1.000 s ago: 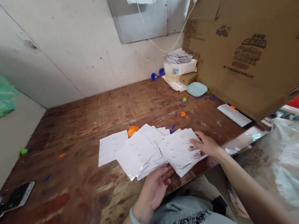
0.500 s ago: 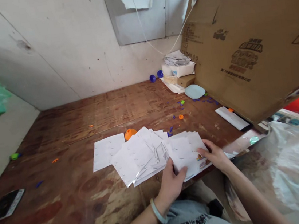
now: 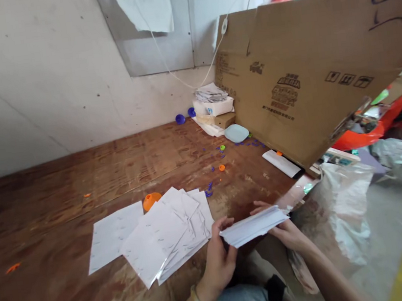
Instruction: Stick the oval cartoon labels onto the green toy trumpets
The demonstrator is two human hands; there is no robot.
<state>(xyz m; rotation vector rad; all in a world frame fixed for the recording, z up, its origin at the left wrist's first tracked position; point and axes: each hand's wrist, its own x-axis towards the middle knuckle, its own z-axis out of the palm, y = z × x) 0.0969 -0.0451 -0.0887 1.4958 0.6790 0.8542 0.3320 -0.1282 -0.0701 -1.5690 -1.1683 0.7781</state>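
Observation:
A thick stack of white paper sheets (image 3: 254, 227) is held between my two hands at the table's front edge, its edges turned up toward the camera. My left hand (image 3: 218, 251) grips the stack's left end, with the thumb below and fingers behind. At the right end, my right hand (image 3: 285, 228) is closed round the stack. Left of my hands, a loose, fanned pile of white sheets (image 3: 163, 229) lies on the wooden table (image 3: 70, 256). One more sheet (image 3: 113, 233) sticks out at the pile's left, beside an orange plastic piece (image 3: 151, 201).
A large cardboard box (image 3: 310, 77) stands at the right. Near the wall are a paper stack on boxes (image 3: 212, 100), a light blue dish (image 3: 236, 133) and blue cups (image 3: 180, 119). Small coloured pieces are scattered about. A white object (image 3: 282, 163) lies by the box.
The stack has been lifted off the table and tilted up, so its edges now show instead of its printed face. The view has turned to the right.

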